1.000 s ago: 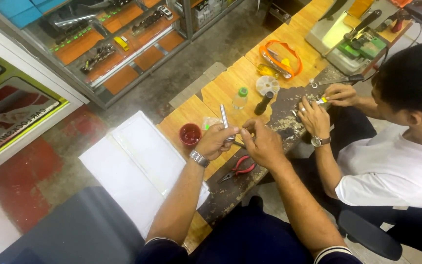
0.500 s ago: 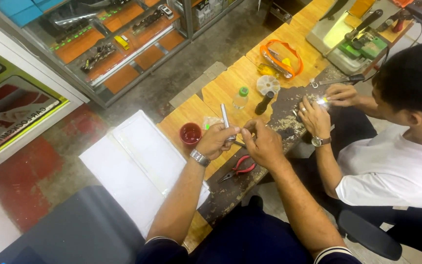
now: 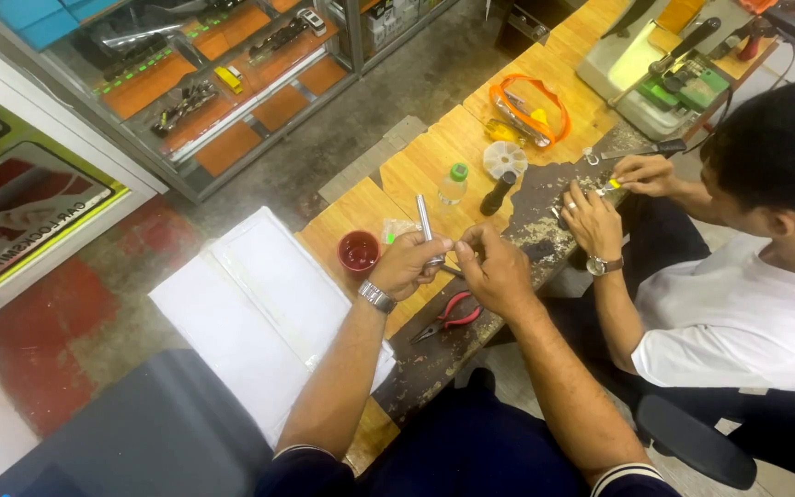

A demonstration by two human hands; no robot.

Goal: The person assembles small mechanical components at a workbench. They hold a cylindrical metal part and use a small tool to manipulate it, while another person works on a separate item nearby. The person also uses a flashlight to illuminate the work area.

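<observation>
Left hand gripping slim metal tool, right hand pinched closed at its base; red-handled pliers below on worn wooden workbench; concrete floor, glass display cabinet beyond

Cup set left of left hand on workbench — pliers laid below right hand.

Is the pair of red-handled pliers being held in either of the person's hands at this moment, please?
No, the red-handled pliers lie on the workbench below the hands, while the left hand holds a slim metal tool.
</observation>
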